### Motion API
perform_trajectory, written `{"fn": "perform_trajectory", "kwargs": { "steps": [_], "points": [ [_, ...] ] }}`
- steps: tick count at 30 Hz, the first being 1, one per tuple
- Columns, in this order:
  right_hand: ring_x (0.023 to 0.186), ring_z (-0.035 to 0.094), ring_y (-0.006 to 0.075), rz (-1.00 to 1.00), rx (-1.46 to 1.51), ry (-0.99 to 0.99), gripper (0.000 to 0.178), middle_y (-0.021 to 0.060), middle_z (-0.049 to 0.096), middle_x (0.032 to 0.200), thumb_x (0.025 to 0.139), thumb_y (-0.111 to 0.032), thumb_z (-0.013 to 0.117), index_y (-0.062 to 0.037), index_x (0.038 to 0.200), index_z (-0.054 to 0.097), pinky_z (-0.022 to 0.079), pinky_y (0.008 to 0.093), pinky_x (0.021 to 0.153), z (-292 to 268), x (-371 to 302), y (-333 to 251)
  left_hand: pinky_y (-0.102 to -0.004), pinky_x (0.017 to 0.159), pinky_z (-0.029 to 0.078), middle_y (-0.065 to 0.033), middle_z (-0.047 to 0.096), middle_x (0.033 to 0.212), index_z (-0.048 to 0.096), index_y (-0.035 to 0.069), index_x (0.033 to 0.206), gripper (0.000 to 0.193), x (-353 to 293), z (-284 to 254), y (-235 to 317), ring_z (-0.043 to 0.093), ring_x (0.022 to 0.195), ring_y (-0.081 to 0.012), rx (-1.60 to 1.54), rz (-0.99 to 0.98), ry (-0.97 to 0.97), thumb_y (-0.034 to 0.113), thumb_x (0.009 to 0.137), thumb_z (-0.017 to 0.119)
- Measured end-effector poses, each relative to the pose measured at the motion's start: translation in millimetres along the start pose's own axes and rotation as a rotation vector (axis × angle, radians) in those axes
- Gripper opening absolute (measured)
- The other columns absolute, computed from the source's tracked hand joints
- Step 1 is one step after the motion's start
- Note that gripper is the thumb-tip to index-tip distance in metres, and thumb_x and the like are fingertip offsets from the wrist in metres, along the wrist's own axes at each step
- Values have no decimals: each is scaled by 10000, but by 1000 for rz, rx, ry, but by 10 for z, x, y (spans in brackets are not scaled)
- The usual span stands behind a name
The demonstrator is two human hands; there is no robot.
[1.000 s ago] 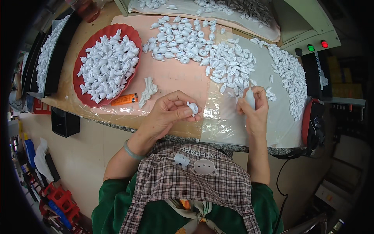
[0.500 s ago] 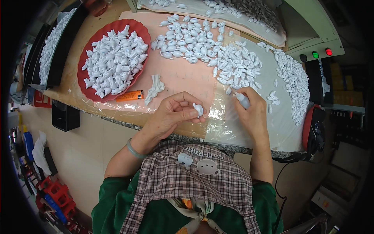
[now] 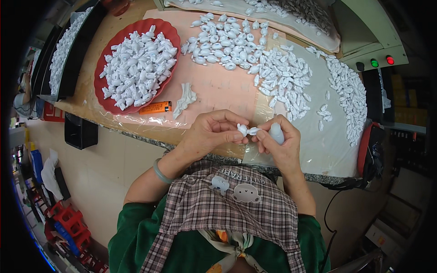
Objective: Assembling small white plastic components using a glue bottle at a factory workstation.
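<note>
Your left hand [image 3: 214, 131] pinched a small white figurine [image 3: 241, 130] over the near surface [image 3: 82, 102]; your right hand [image 3: 286, 140] grasped a pale squeeze bottle [image 3: 276, 133] and slim white piece [image 3: 253, 130], lengthwise left-right, pointing left.

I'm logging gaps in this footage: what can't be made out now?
All in the head view:
Pale grey plastic squeeze bottle: nozzle hidden by its body and the right hand.
Small white piece in the left hand: partly covered by that hand; fine details too small.
Red scalloped dish: inner bottom buried under white pieces.
Reddish container: cut off by the top edge.
</note>
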State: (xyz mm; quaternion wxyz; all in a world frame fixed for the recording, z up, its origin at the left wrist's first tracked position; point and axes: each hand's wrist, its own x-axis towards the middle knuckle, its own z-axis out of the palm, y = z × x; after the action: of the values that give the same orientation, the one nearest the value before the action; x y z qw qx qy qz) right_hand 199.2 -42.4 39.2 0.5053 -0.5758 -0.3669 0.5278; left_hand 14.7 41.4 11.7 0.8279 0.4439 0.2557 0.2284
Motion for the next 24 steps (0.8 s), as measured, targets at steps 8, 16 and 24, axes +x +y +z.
{"fn": "perform_trajectory", "kwargs": {
  "steps": [8, 16, 24],
  "points": [
    [559, 559, 76, -25, 4, -61, 71, 89, 644, 766, 853, -7, 628, 1, 891, 569, 412, 187, 479, 22, -39, 101, -249, 767, 548, -101, 645, 913, 600, -58, 1076, 252, -20, -11, -19, 674, 850, -177, 60, 8, -35, -34, 830, 645],
    [568, 573, 113, -122, 74, -173, 119, 132, 630, 803, 830, 29, 654, 21, 905, 561, 452, 218, 479, -29, -113, 293, -261, 714, 573, -120, 629, 925, 618, -74, 1047, 253, -72, -4, -16, 677, 823, -201, 4, -25, -127, -56, 799, 667],
    [573, 564, 111, -127, 116, -169, 120, 142, 621, 810, 833, 45, 642, 20, 907, 551, 452, 217, 477, -31, -165, 398, -274, 704, 577, -116, 634, 879, 631, -77, 1009, 227, -84, 26, -35, 677, 786, -196, 101, -37, -100, -49, 788, 679]
  ]
}}
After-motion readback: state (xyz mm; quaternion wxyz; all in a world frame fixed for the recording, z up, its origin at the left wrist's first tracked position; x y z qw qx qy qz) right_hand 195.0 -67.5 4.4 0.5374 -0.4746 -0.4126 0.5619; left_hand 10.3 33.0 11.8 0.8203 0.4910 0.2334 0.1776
